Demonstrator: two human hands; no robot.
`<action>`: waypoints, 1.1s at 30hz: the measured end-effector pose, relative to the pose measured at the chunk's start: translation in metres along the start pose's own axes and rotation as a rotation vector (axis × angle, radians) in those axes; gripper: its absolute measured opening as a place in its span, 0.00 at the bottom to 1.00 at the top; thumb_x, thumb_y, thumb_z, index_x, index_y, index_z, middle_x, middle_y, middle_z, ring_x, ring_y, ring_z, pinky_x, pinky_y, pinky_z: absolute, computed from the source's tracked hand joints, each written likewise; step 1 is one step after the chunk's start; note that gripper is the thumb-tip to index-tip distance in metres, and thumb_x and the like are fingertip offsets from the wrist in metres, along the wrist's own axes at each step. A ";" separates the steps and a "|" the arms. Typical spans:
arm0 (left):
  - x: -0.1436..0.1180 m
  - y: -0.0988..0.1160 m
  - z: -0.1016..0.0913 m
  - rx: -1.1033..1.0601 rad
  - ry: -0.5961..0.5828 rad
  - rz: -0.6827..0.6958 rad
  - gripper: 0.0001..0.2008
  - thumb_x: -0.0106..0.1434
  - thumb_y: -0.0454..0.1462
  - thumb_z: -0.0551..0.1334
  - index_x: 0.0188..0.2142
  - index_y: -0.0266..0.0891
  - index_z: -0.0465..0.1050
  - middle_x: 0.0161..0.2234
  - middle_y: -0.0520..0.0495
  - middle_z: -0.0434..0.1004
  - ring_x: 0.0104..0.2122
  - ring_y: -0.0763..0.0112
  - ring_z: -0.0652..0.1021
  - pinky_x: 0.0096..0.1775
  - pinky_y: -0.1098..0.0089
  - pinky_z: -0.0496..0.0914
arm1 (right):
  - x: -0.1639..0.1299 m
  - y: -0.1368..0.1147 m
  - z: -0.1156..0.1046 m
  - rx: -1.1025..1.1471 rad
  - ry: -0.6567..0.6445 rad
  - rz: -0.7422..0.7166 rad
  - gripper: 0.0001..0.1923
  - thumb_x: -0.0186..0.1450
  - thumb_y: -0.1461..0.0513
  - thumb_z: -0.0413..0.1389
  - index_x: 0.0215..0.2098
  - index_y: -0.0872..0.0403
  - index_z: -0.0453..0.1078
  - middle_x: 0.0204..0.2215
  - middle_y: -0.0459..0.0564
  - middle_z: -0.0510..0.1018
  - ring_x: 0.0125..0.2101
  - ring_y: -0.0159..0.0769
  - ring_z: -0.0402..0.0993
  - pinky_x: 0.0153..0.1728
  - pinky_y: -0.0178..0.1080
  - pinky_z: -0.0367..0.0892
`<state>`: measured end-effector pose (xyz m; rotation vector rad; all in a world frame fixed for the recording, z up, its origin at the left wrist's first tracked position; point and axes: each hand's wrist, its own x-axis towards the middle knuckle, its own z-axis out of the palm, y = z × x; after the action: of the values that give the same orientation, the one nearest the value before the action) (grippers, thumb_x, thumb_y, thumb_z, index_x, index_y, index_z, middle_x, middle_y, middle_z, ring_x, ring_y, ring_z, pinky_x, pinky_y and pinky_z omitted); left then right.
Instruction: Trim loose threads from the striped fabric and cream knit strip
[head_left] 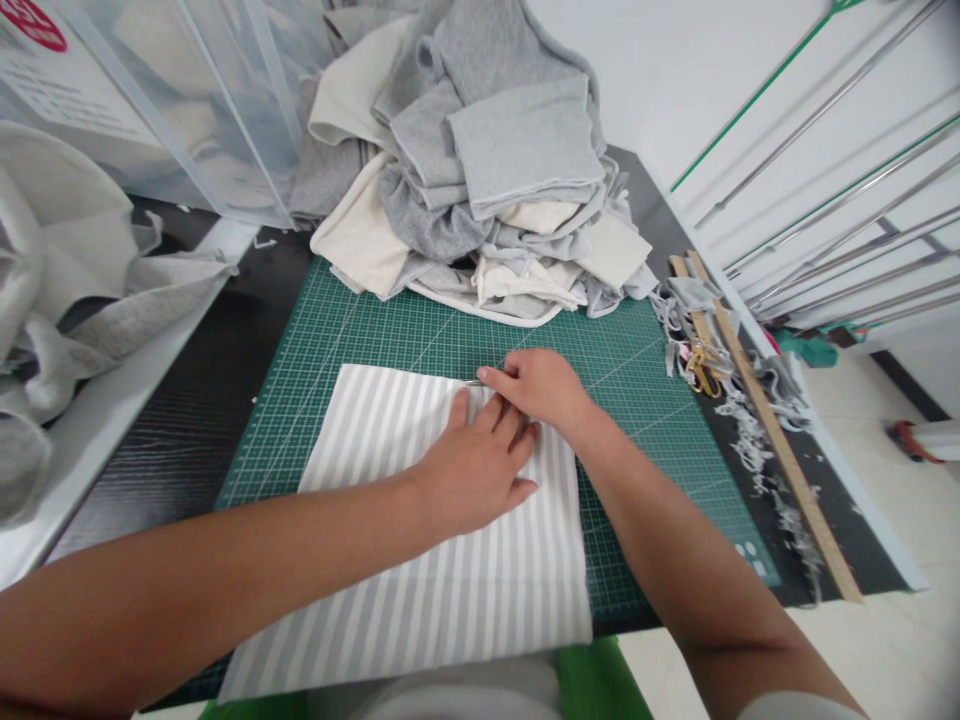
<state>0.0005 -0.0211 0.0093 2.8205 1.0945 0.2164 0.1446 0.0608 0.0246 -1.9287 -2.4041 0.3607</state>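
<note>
A piece of grey-and-white striped cloth (405,610) lies flat across the green cutting mat (645,390), with its near edge reaching past the mat's front. My left hand (480,460) rests on the cloth, palm down and fingers spread, just short of the far edge. Beyond it, my right hand (544,385) is closed at that far edge, thumb and fingers together. From its fingertips a thin metal piece (471,382) sticks out to the left along the cloth's edge. The rest of that piece is hidden inside the hand.
Grey and cream cloth pieces (525,140) are heaped at the mat's back. Gold-handled scissors (703,370), fabric scraps (750,440) and a long wooden strip (787,450) lie along the right. Clear plastic bins (210,120) and more grey cloth (82,240) stand left.
</note>
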 end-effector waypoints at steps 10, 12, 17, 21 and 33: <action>0.001 0.001 -0.001 0.007 -0.013 -0.001 0.30 0.67 0.52 0.51 0.62 0.38 0.59 0.63 0.36 0.57 0.63 0.43 0.54 0.57 0.37 0.52 | -0.002 -0.008 0.004 -0.047 0.027 0.053 0.30 0.64 0.39 0.43 0.27 0.51 0.73 0.24 0.47 0.76 0.26 0.34 0.67 0.25 0.37 0.50; 0.001 0.001 -0.001 0.003 -0.010 -0.003 0.30 0.67 0.52 0.51 0.62 0.38 0.60 0.63 0.36 0.57 0.63 0.43 0.54 0.57 0.37 0.52 | -0.003 -0.009 0.004 -0.046 0.034 0.058 0.30 0.64 0.39 0.43 0.28 0.51 0.73 0.24 0.47 0.77 0.26 0.34 0.68 0.25 0.37 0.51; 0.001 0.001 -0.002 -0.004 -0.012 -0.001 0.29 0.66 0.52 0.52 0.61 0.39 0.61 0.63 0.36 0.58 0.63 0.43 0.55 0.58 0.38 0.52 | -0.004 -0.009 0.005 -0.031 0.056 0.056 0.29 0.64 0.39 0.44 0.28 0.51 0.73 0.24 0.47 0.77 0.25 0.34 0.68 0.25 0.37 0.50; 0.002 0.001 -0.002 -0.010 -0.013 0.002 0.29 0.66 0.51 0.53 0.61 0.38 0.61 0.62 0.36 0.58 0.63 0.43 0.55 0.58 0.38 0.53 | -0.004 -0.012 0.005 -0.023 0.072 0.041 0.29 0.63 0.39 0.44 0.27 0.50 0.72 0.23 0.47 0.76 0.25 0.34 0.67 0.25 0.37 0.49; 0.002 0.001 -0.003 -0.010 -0.030 0.003 0.29 0.67 0.51 0.52 0.62 0.39 0.60 0.62 0.36 0.59 0.63 0.44 0.55 0.58 0.37 0.53 | 0.002 -0.012 0.006 0.026 0.062 0.039 0.26 0.62 0.40 0.49 0.22 0.51 0.69 0.20 0.45 0.73 0.22 0.31 0.62 0.24 0.36 0.48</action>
<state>0.0017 -0.0204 0.0128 2.8073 1.0803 0.1788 0.1316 0.0591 0.0210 -1.9484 -2.3147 0.3266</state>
